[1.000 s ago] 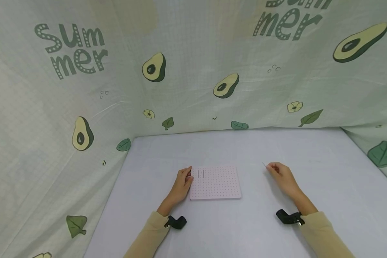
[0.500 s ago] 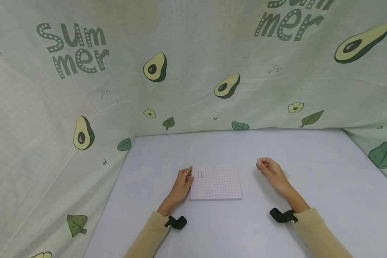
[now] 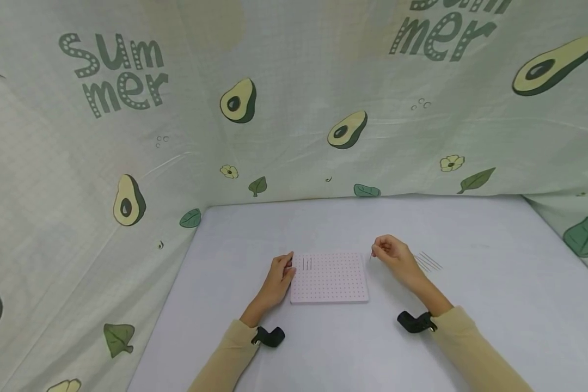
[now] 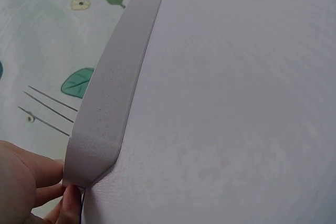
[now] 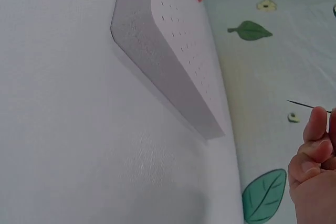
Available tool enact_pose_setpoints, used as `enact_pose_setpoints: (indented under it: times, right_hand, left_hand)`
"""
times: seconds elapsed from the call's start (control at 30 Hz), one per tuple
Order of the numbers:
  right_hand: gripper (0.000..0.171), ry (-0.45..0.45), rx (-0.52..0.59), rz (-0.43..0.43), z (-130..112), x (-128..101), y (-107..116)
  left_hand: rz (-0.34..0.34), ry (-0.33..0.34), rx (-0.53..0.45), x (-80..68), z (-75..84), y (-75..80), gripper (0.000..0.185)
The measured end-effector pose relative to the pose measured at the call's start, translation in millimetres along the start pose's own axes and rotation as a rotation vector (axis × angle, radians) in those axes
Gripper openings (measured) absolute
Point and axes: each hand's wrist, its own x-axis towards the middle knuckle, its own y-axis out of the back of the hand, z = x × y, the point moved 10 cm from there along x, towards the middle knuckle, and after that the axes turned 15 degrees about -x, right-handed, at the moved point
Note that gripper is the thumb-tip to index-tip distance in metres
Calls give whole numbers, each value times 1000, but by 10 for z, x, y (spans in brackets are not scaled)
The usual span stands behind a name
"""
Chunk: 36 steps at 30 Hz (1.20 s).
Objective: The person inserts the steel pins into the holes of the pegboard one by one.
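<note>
Right hand [image 3: 393, 255] pinches thin rod [image 3: 371, 257]; pegboard [image 3: 330, 287] left of it, edge gripped by left hand [image 3: 276, 276]. Standing rods [image 3: 307, 264] right of left hand, loose rods [image 3: 431, 261] beside right hand. Step seems inserting; next calls for lining up above pegboard.

Pale-grn cloth [image 3: 284, 65] w/ avocado prints [image 3: 347, 130] hangs behind wht tabletop [image 3: 333, 348].

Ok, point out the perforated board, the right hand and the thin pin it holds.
Perforated board [image 3: 330, 281]: head view, top face.
Right hand [image 3: 396, 258]: head view, middle of the hand.
Thin pin [image 5: 301, 104]: right wrist view, exposed shaft.
</note>
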Motion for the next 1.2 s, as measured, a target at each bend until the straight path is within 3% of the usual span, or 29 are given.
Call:
enact_pose_setpoints:
  times: [0.23,0.43,0.63,0.73,1.0,1.2]
  right_hand:
    - [2,40,-16,-32,-210,92,-196]
    - [5,50,-73,-83,-550,115,-297]
    - [4,73,-142,-120,-685,145,-426]
    - [4,95,-150,-130,-706,164,-485]
    - [4,143,-139,-126,-410,274,-768]
    - [4,166,-109,-173,-395,272,-928]
  left_hand:
    - [-5,26,-14,7,-18,-14,49]
    - [-4,28,-9,17,-26,-23,49]
    - [1,31,-11,24,-17,-24,49]
    - [3,36,-9,29,-25,-24,49]
    - [1,39,-6,32,-25,-2,49]
    - [-1,40,-6,25,-27,10,49]
